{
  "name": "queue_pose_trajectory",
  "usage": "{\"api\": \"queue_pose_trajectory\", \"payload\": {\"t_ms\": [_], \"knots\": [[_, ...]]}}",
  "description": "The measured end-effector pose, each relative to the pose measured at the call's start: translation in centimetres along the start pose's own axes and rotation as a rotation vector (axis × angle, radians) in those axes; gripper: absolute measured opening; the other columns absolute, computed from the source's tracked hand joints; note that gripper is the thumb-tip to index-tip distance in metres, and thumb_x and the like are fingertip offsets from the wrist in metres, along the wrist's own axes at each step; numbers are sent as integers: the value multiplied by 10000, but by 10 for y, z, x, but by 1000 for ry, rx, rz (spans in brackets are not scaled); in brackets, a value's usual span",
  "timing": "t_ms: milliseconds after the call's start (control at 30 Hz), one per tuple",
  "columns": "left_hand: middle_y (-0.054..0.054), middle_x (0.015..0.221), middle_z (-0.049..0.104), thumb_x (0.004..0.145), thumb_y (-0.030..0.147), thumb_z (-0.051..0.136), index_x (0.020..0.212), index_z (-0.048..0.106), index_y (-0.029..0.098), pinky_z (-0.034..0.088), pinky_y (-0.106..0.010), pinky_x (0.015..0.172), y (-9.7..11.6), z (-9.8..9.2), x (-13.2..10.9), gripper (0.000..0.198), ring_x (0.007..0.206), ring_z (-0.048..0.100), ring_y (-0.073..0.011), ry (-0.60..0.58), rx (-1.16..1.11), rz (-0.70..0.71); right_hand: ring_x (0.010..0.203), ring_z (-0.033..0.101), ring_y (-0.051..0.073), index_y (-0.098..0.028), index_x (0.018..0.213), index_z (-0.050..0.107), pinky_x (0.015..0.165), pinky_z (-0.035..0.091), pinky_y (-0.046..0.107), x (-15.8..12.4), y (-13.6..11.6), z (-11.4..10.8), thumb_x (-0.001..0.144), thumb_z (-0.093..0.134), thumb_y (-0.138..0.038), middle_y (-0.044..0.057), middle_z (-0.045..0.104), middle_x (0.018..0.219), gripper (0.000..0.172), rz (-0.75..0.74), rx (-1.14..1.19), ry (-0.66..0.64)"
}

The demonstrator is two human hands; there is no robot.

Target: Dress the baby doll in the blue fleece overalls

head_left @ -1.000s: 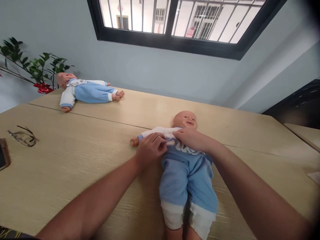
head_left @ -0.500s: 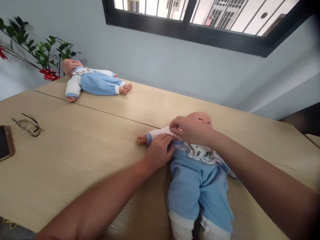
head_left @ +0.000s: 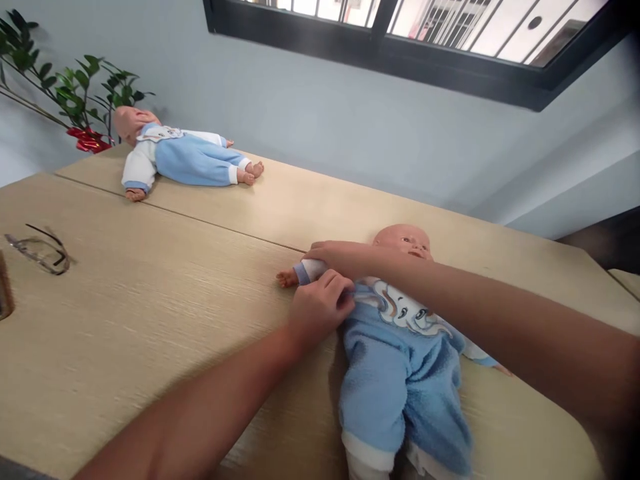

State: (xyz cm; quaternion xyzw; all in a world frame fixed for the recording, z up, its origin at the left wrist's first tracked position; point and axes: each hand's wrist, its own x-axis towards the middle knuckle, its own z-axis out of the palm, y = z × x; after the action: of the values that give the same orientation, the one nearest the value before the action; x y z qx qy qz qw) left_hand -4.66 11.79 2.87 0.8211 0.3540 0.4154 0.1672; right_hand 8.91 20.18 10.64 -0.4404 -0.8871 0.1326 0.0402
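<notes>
A baby doll (head_left: 400,360) in a blue and white suit lies on its back on the wooden table (head_left: 150,320), head toward the wall. My left hand (head_left: 323,308) is closed, pinching the suit's fabric at the doll's side, under its outstretched arm. My right hand (head_left: 340,257) reaches across the doll's chest and grips the white sleeve of that same arm near the shoulder. The doll's small hand pokes out past the blue cuff to the left of both my hands.
A second doll (head_left: 175,157) in the same blue suit lies at the table's far left, beside a green plant (head_left: 65,87) with a red ribbon. A pair of glasses (head_left: 37,247) rests near the left edge. A window runs above the grey wall.
My right hand has slid from the doll's neck out along its sleeve. My left hand has closed on the fabric at the doll's side. The doll's head now shows fully.
</notes>
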Motion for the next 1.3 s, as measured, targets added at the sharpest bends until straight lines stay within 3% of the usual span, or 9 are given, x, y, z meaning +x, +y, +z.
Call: {"api": "queue_pose_trajectory", "payload": {"t_ms": [67, 167, 233, 333, 500, 833, 967, 1167, 1300], "knots": [[-8, 885, 699, 867, 150, 595, 924, 634, 216, 498, -250, 664, 3, -1, -1, 95, 764, 659, -146, -8, 0, -10, 850, 646, 174, -197, 1083, 706, 728, 493, 261, -7, -3, -6, 707, 716, -173, 40, 729, 1044, 378, 28, 30, -65], [-8, 880, 693, 839, 136, 605, 896, 634, 211, 505, -254, 682, 5, -3, -2, 98, 731, 647, -138, 20, -40, -15, 943, 662, 212, -178, 1338, 537, 771, 510, 304, -20, -6, -17, 759, 650, -169, 101, 692, 1205, 590, 124, 99, 51], [-10, 875, 687, 824, 119, 601, 877, 624, 207, 506, -255, 680, 5, -4, -3, 105, 712, 640, -132, 54, -69, -5, 1095, 646, 237, -199, 1452, 431, 876, 521, 348, -30, -7, -24, 770, 600, -134, 114, 639, 1330, 706, 44, 129, 151], [-7, 838, 674, 807, 111, 598, 843, 604, 211, 506, -251, 663, 4, -5, -6, 106, 692, 631, -129, 92, -85, 5, 1260, 575, 257, -240, 1439, 483, 995, 496, 402, -49, -12, -35, 758, 513, -69, 105, 592, 1397, 703, -113, 77, 172], [-8, 818, 688, 793, 133, 607, 808, 587, 217, 513, -235, 629, 5, -5, -13, 87, 644, 621, -114, 168, -103, 36, 1120, 630, 260, -267, 1494, 474, 870, 519, 378, -84, -21, -47, 759, 486, -69, 112, 592, 1378, 761, -114, -149, 91], [13, 902, 699, 802, 109, 657, 868, 587, 212, 497, -186, 585, 6, -8, -18, 141, 598, 594, -62, 268, -209, 160, 1088, 583, 285, -273, 1281, 656, 799, 429, 374, -114, -27, -45, 940, 467, -86, 117, 631, 1278, 432, -38, -488, -10], [6, 920, 688, 806, 125, 660, 882, 586, 210, 511, -190, 580, 4, -7, -18, 136, 604, 590, -64, 277, -274, 53, 1040, 590, 246, -272, 1062, 722, 812, 434, 361, -115, -30, -46, 871, 460, -20, 75, 657, 1183, 410, -86, -340, -85], [-10, 968, 670, 879, 176, 651, 917, 589, 205, 526, -180, 585, 3, -4, -10, 78, 667, 593, -72, 299, -365, -92, 1196, 581, 253, -273, 1188, 721, 999, 463, 415, -117, -28, -40, 813, 474, -37, 73, 630, 1339, 507, -105, 4, -84], [-18, 998, 673, 937, 252, 646, 947, 604, 202, 527, -186, 606, -3, -2, -8, 65, 712, 608, -82, 291, -364, -104, 1290, 561, 238, -217, 1094, 739, 1116, 417, 399, -109, -35, -39, 969, 411, -248, 66, 644, 1352, 353, 129, 362, -69]]}}
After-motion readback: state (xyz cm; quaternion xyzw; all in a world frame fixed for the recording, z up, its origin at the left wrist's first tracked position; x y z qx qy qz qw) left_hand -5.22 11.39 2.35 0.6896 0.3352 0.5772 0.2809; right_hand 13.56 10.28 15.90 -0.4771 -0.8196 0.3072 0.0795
